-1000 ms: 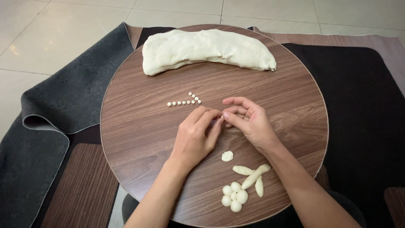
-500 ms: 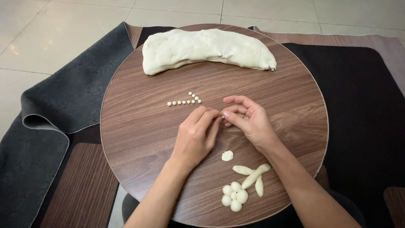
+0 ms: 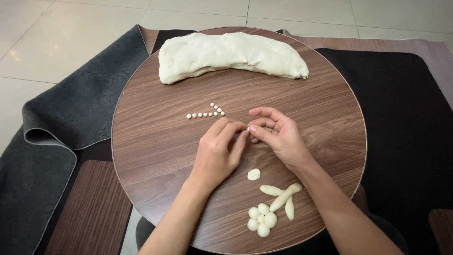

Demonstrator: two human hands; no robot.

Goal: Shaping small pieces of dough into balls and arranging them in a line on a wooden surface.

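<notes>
Dough-white beads line up near the centre of the round wood-grain table (image 3: 151,156), and both hands are working just right of them. Compared with a second ago almost nothing has moved: the left hand (image 3: 218,153) and right hand (image 3: 276,137) remain pressed fingertip to fingertip, pinched together on what looks like a tiny bit of dough, too small and too covered to make out clearly. The row of small dough beads (image 3: 205,113), about 6 in a line with 3 more angling up at the right end, has not gained a piece yet, so my read is that the rolling or pinching is still in progress. At the far edge lies the big dough loaf (image 3: 231,54), long and slightly curved. Nearer the person sit a small flattened dough disc (image 3: 254,174), 3 little dough rolls (image 3: 283,196) crossing one another, and a cluster of 5 dough balls (image 3: 262,220). Dark rugs (image 3: 71,113) lie under the table.
</notes>
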